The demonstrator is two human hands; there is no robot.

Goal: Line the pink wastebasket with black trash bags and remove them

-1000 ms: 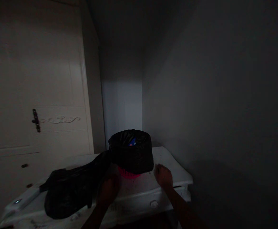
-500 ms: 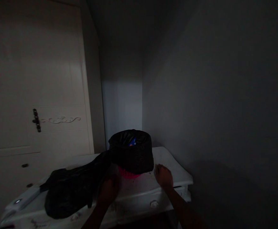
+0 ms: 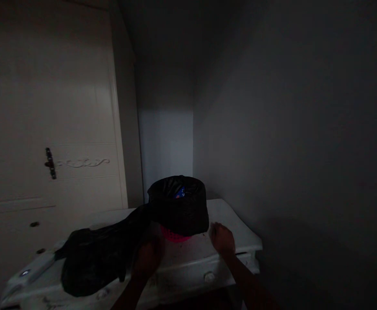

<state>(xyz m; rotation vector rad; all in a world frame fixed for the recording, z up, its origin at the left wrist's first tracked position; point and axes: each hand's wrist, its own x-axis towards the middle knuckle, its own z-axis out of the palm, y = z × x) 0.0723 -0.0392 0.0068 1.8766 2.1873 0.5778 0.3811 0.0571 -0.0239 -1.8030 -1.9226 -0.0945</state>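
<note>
A pink basket (image 3: 175, 236) stands on the white dresser top, lined with a black plastic bag (image 3: 182, 213) folded over its rim. Inside it shows a small blue packet (image 3: 180, 192). A second stretch of black plastic (image 3: 93, 262) trails left from the basket across the dresser. My left hand (image 3: 147, 257) is by the dresser's front edge, beside that plastic; its fingers are lost in the dark. To the right of the basket, my right hand (image 3: 222, 237) rests on the dresser top with fingers curled closed, apart from the bag. Nothing shows in it.
The white dresser (image 3: 240, 241) has a front drawer with a round knob (image 3: 209, 277). A wardrobe door (image 3: 78, 107) with a dark handle (image 3: 50, 163) is at the left. A bare wall (image 3: 288, 129) rises close on the right. The light is very dim.
</note>
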